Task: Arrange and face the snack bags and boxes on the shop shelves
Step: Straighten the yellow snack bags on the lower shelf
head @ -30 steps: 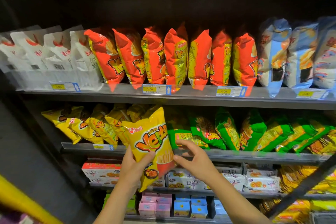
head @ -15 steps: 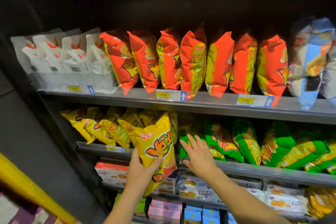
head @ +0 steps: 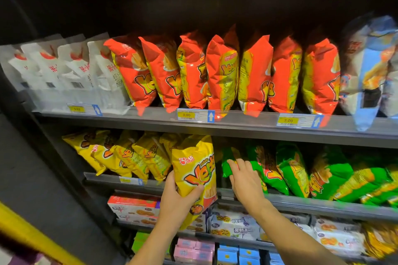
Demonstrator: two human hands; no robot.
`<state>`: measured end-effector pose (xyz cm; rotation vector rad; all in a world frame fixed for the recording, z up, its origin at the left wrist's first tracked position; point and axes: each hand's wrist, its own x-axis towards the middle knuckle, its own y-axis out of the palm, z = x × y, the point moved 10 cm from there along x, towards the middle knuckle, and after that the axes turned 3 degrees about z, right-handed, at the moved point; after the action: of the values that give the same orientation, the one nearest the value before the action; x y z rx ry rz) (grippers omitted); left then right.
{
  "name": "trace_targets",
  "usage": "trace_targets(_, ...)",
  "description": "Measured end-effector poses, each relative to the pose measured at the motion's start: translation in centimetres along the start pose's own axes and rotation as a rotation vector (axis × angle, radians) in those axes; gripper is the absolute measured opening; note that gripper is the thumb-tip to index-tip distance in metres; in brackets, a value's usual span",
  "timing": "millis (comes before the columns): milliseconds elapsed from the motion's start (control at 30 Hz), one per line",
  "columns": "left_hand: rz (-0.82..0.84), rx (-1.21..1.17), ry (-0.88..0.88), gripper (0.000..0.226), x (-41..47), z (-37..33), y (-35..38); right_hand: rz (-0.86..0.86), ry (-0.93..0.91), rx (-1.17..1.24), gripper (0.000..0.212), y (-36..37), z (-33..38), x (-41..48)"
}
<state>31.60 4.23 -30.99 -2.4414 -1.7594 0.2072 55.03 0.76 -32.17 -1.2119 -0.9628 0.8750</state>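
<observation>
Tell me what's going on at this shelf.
A person is tidying snack bags. Their left hand grips a yellow potato snack bag, held in front of the middle shelf beside the row of matching yellow bags. Their right hand, fingers straight, reaches onto the leftmost green bag. The held bag is not yet shelved.

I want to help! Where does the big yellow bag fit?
The yellow bag could go in the dark gap on the middle shelf, between the other yellow bags and the green bags. The top shelf is packed tight.
</observation>
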Motion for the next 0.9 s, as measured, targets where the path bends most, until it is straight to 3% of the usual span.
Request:
trace_targets(367, -0.078, 0.130, 0.047, 0.067, 3.3, -1.8, 6.6, -0.209, 0.123, 0.262, 0.043, -3.6, -6.3, -1.5)
trace_targets(600, -0.168, 0.084, 0.014, 0.052, 6.3, -2.4, 9.3, -0.190, 0.152, 0.336, 0.045, -4.3, -7.4, -1.7)
trace_targets(900, -0.208, 0.177, -0.044, 0.052, 9.1, -0.5, 10.5, -0.175, 0.164, 0.386, 0.047, -4.0, -7.5, -2.0)
